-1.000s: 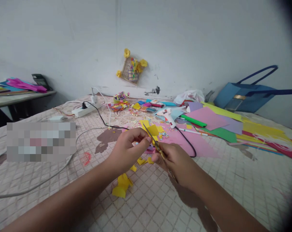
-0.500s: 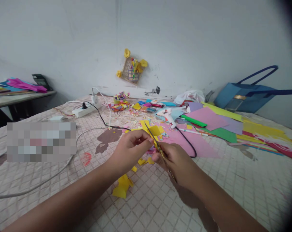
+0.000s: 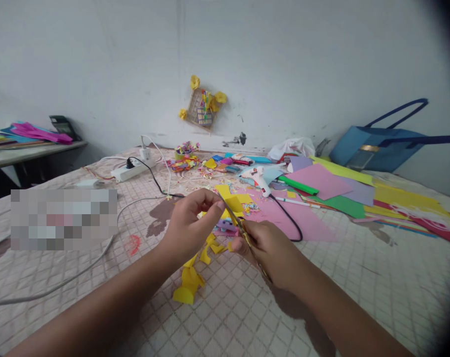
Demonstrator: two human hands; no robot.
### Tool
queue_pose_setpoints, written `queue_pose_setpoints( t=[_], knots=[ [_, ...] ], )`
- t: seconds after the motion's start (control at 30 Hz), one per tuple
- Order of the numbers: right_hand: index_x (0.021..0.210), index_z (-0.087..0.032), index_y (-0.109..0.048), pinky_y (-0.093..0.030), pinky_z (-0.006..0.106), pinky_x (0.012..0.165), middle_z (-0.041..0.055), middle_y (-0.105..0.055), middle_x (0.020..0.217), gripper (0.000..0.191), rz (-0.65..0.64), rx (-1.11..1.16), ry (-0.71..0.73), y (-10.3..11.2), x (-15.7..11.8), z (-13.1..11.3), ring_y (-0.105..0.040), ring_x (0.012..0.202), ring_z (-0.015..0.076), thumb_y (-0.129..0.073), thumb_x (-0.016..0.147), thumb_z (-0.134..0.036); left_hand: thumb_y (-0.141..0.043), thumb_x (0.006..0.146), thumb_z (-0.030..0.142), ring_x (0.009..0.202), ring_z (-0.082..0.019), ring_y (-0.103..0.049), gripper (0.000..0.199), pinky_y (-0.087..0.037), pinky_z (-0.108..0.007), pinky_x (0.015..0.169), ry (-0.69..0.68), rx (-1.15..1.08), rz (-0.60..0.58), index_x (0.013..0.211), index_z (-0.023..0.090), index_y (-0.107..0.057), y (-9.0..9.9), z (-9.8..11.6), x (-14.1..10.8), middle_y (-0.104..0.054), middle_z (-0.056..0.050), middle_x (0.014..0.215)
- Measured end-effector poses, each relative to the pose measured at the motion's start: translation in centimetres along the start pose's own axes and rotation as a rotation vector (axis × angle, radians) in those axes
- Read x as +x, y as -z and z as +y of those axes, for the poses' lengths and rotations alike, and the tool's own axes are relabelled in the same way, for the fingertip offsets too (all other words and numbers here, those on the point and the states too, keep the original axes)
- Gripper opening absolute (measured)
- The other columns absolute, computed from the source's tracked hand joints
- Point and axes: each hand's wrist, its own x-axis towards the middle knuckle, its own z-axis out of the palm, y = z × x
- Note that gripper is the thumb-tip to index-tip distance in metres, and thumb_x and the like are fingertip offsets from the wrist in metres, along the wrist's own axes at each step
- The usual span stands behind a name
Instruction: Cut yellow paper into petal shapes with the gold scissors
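Golden-handled scissors (image 3: 251, 242) are gripped in my right hand (image 3: 275, 253), their blades pointing up and left. My left hand (image 3: 193, 228) is closed in a pinch close to the blade tips; what lies between its fingers is too small to make out. Yellow paper pieces (image 3: 234, 201) lie just behind the blades. Below my hands, yellow scraps (image 3: 189, 283) are scattered on the patterned cloth (image 3: 225, 317). A small purple item (image 3: 226, 225) shows between my hands, partly hidden.
A white glue gun (image 3: 260, 179) rests on pink paper (image 3: 310, 223), its black cord curving right. Coloured sheets (image 3: 319, 182) and a blue bag (image 3: 377, 148) are at the right. A power strip (image 3: 133, 169) with cables stands at the back left.
My left hand has moved left, away from my right hand, uncovering the purple item. Another yellow scrap shows below it. My right hand has hardly moved with the scissors.
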Motion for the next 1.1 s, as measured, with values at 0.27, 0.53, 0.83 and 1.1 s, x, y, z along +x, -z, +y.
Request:
queue_pose_setpoints(
  t=[0.27, 0.53, 0.83, 1.1],
  knots=[
    [0.067, -0.017, -0.044, -0.028, 0.024, 0.049, 0.0008, -0.052, 0.062, 0.043, 0.024, -0.002, 0.001, -0.3, -0.1, -0.1, -0.041, 0.054, 0.0118, -0.042, 0.084, -0.058, -0.049, 0.078, 0.021, 0.061, -0.010, -0.044, 0.012, -0.035, -0.023, 0.057, 0.032, -0.003, -0.001, 0.067, 0.017, -0.049, -0.5, 0.2, -0.2, -0.050, 0.002, 0.064],
    [0.064, -0.019, -0.040, -0.024, 0.024, 0.046, -0.0011, -0.048, 0.057, 0.045, 0.012, -0.003, 0.003, -0.4, -0.1, -0.1, -0.038, 0.050, 0.0109, -0.042, 0.082, -0.060, -0.043, 0.078, 0.019, 0.062, -0.012, -0.047, 0.012, -0.035, -0.025, 0.056, 0.087, 0.030, -0.026, 0.066, 0.018, -0.044, -0.7, 0.6, -0.1, -0.049, 0.002, 0.063],
    [0.065, -0.018, -0.043, -0.027, 0.024, 0.047, 0.0008, -0.053, 0.059, 0.047, 0.020, 0.009, 0.001, -0.3, -0.1, -0.1, -0.042, 0.052, 0.0124, -0.036, 0.085, -0.060, -0.042, 0.076, 0.017, 0.062, -0.013, -0.043, 0.015, -0.031, -0.025, 0.055, 0.089, 0.097, -0.069, 0.061, 0.018, -0.043, -0.8, 0.9, -0.3, -0.047, 0.003, 0.061],
    [0.065, -0.018, -0.046, -0.027, 0.025, 0.047, 0.0018, -0.054, 0.058, 0.044, 0.015, -0.038, -0.006, 0.1, -0.1, -0.2, -0.044, 0.052, 0.0129, -0.043, 0.083, -0.058, -0.043, 0.069, 0.016, 0.060, -0.012, -0.045, 0.014, -0.034, -0.025, 0.056, 0.175, -0.053, -0.073, 0.056, 0.018, -0.044, -0.6, 0.9, 0.1, -0.049, 0.002, 0.058]
  ],
)
